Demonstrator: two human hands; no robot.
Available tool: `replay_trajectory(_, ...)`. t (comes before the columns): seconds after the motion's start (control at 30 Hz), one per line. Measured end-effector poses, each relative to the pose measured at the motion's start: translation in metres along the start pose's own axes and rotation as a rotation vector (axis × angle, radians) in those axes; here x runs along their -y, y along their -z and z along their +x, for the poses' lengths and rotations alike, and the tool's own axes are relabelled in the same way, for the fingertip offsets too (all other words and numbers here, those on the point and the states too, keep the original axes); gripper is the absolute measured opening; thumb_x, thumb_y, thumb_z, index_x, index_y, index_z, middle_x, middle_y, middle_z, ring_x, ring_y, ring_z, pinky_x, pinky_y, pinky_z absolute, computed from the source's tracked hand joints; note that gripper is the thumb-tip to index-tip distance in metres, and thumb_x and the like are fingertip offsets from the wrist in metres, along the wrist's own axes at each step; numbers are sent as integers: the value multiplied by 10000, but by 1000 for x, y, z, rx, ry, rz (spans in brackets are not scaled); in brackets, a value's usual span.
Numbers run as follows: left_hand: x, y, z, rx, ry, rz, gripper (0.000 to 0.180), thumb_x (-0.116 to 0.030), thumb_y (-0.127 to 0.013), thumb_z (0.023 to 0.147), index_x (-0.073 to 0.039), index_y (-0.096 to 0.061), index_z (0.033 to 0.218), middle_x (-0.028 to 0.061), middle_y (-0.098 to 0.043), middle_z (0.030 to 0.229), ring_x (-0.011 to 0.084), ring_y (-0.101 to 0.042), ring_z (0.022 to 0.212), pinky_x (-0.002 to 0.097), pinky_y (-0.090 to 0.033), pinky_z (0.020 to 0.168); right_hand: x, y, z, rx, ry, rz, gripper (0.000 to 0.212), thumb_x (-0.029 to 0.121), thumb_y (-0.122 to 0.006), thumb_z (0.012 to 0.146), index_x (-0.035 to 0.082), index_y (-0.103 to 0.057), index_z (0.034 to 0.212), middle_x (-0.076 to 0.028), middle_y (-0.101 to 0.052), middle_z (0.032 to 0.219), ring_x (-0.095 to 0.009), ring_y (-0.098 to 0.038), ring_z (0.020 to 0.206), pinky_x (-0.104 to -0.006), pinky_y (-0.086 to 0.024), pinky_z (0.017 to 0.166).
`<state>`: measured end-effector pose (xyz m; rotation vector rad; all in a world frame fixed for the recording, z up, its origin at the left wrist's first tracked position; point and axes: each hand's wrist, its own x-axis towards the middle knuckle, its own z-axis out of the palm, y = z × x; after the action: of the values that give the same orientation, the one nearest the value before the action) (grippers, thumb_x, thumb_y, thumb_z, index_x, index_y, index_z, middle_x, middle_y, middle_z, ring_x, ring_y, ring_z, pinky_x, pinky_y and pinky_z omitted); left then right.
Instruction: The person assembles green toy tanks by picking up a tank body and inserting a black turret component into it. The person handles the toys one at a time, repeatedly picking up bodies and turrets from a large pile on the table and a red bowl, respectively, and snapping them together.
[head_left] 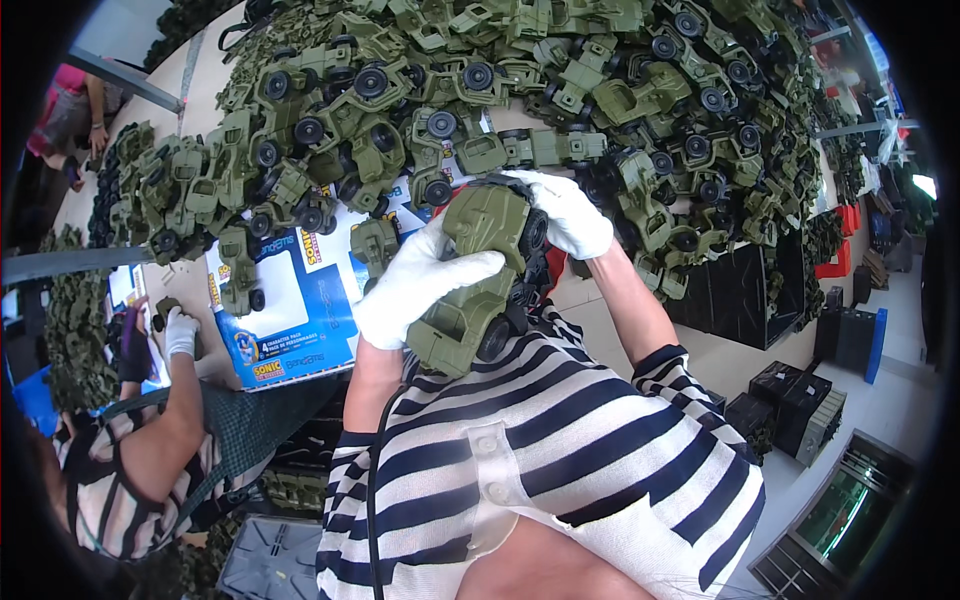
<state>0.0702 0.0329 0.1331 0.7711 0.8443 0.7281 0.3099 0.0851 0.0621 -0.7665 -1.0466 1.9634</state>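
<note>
1. Several containers stand around the worktop (205, 90). A black crate (738, 292) lies at its right side, its interior too dark to read.
2. Red bins (842, 245) stand farther right; their contents are too small to tell. Black crates (795, 405) rest on the floor (740, 570) at the right, the load unclear.
3. A grey crate (270, 560) shows at lower left, its ribbed face visible. A blue printed carton (310, 340) lies on the worktop, left of the wearer, with olive vehicles resting along its far edge.
4. The toy vehicle (485, 220), olive with black wheels, is raised before the wearer's striped top (420, 450), between the two hands. It is tilted, its open seat compartment toward the lower left and its wheels facing right.
5. The left grip (425, 290), in a white glove, is clamped on the toy vehicle: the thumb lies across the upper surface, the fingers hidden beneath.
6. The right grip (572, 215), likewise gloved, has its fingers at the vehicle's far end, beside a front wheel; how firmly it closes cannot be told.
7. Pose: both forearms rise from the lower part of the view, the left hand nearer the body, the right reaching beyond it with its fingers bent leftward.
8. Beyond both hands, a heap of similar vehicles (370, 110) covers much of the worktop.
</note>
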Motion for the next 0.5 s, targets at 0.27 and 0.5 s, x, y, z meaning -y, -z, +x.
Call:
replay_trajectory(0.27, 35, -7, 14, -180, -199, 152, 915, -17, -800, 774, -3, -268, 1517, 66, -654, 1191, 95, -629, 1007, 249, -534, 866, 16, -8, 10, 44, 130, -553, 596, 469, -525, 988, -51, -588, 1272, -143, -601, 1297, -219, -551, 1199, -364, -394, 1063)
replay_trajectory(0.5, 75, 16, 39, -86, -702, 260, 1228, -603, -847, 638, 6, -248, 1521, 159, -494, 1395, 284, -461, 1317, 388, -326, 1123, -24, -47, 0, -161, 274, -258, 418, 275, -362, 1031, -31, -611, 1166, -131, -625, 1210, -199, -575, 1133, -343, -419, 1031)
